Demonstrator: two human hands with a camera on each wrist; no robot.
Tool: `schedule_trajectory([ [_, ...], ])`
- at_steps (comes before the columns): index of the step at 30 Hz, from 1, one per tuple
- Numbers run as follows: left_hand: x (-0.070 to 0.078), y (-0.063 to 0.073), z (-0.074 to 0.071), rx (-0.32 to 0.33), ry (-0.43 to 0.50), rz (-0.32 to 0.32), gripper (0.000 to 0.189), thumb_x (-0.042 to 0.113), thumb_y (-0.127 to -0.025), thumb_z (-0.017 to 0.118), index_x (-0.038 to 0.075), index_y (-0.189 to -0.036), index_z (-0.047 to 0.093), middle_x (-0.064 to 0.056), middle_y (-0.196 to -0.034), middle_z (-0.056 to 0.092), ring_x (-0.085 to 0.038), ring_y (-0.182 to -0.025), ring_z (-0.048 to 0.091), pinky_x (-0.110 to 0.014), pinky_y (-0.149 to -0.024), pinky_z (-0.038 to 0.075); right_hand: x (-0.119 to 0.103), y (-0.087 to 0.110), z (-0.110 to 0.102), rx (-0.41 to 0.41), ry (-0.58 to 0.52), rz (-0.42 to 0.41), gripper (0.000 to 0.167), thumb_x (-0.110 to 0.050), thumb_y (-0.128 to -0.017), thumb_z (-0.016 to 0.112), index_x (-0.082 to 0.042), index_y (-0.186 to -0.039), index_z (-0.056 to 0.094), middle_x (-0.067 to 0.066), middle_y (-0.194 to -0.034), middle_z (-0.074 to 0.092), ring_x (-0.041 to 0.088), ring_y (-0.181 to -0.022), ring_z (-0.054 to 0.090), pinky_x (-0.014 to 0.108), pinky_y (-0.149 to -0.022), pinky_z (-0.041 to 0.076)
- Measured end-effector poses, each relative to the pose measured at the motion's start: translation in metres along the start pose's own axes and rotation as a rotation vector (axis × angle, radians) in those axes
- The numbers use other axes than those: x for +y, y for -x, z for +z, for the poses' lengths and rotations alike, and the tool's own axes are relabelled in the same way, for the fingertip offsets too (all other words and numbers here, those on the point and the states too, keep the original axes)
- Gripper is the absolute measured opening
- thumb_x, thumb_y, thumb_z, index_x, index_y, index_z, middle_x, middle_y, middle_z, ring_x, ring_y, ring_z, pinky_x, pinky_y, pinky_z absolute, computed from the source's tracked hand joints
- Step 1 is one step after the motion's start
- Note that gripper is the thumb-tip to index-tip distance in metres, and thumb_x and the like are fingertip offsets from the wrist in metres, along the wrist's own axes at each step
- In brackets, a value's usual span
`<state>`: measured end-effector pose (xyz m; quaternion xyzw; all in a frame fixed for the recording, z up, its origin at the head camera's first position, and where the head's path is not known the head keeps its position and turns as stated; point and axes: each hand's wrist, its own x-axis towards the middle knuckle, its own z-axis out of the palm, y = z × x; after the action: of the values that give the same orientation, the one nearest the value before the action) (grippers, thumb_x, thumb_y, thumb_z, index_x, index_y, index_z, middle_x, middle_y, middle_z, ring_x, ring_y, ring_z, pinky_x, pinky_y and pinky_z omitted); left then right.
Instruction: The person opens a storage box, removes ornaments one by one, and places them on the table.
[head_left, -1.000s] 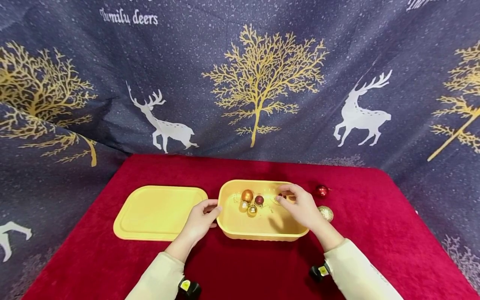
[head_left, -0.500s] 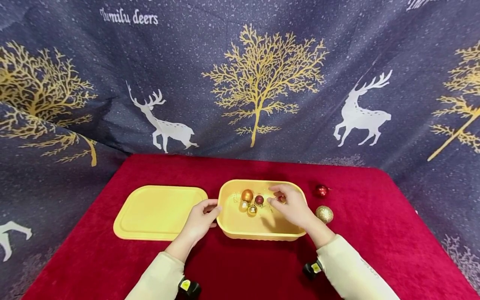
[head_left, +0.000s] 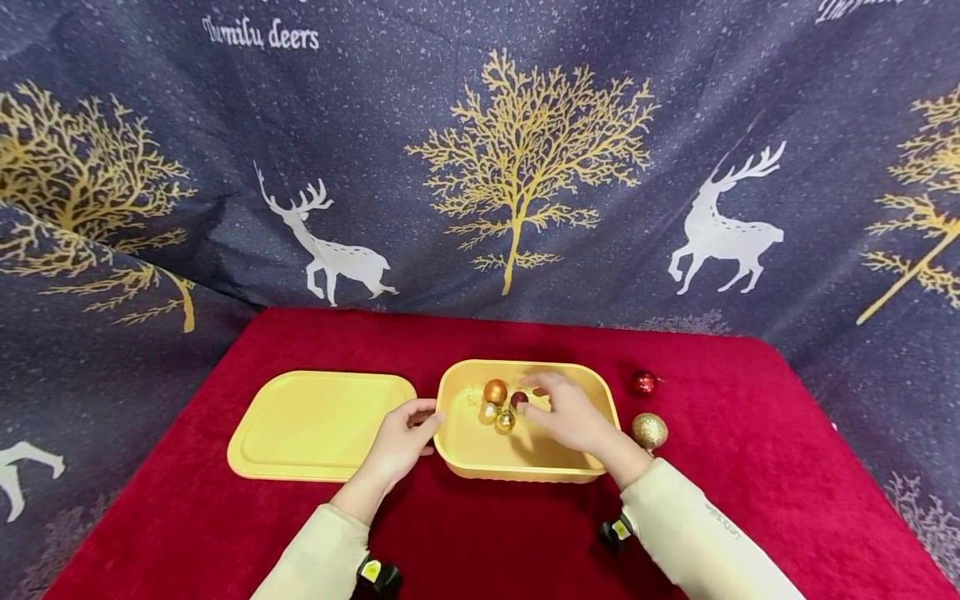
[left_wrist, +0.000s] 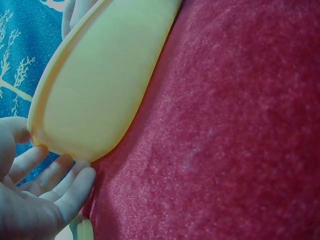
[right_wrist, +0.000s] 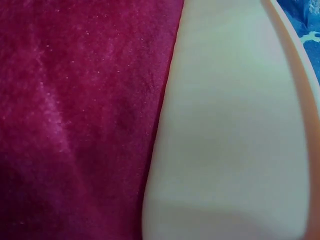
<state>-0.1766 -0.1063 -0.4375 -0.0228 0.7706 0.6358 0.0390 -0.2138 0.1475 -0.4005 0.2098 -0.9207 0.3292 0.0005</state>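
Observation:
A yellow plastic box [head_left: 487,454] sits mid-table with several small Christmas baubles in it. My left hand [head_left: 397,442] is at the box's left end; its thumb and fingertips touch the rim and outer end wall, as the left wrist view also shows. Over the inside of the box reaches my right hand [head_left: 566,412], thumb and index finger spread on either side of a dark red bauble [head_left: 519,400]. An orange bauble [head_left: 495,391], a pale one [head_left: 489,410] and a shiny gold one [head_left: 506,421] lie close by. My right palm hides part of the box floor.
Left of the box lies its yellow lid [head_left: 322,425], flat on the red cloth [head_left: 480,533]. Beyond the box's right end are a red bauble [head_left: 643,382] and a larger glittery gold one [head_left: 649,431]. A dark patterned curtain [head_left: 450,250] hangs behind the table.
My right hand has moved left inside the box, leaving a bauble formerly between its fingers and reaching the dark red one in the cluster. My left hand has stayed at the box's end.

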Motion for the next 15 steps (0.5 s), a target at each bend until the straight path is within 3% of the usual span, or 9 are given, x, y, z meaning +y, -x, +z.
schedule_trajectory([
  [8, 0.001, 0.002, 0.000, -0.001, 0.013, 0.006, 0.033, 0.013, -0.093, 0.059, -0.002, -0.122, 0.058, -0.020, -0.111, 0.063, -0.025, -0.093, 0.063, -0.037, -0.069, 0.058, -0.006, -0.009, 0.008, -0.070, 0.062, -0.076, 0.043, -0.022, -0.088, 0.062, -0.001, -0.125, 0.058, 0.015, -0.125, 0.057, 0.028, -0.107, 0.059, 0.043, -0.092, 0.049],
  [15, 0.001, 0.002, 0.001, -0.005, 0.036, -0.003, 0.035, 0.015, -0.093, 0.059, -0.003, -0.123, 0.056, -0.022, -0.111, 0.063, -0.024, -0.091, 0.063, -0.038, -0.069, 0.058, -0.012, -0.018, 0.017, -0.137, 0.108, -0.083, 0.042, -0.018, -0.092, 0.055, -0.001, -0.130, 0.053, 0.016, -0.134, 0.053, 0.029, -0.125, 0.048, 0.043, -0.103, 0.042],
])
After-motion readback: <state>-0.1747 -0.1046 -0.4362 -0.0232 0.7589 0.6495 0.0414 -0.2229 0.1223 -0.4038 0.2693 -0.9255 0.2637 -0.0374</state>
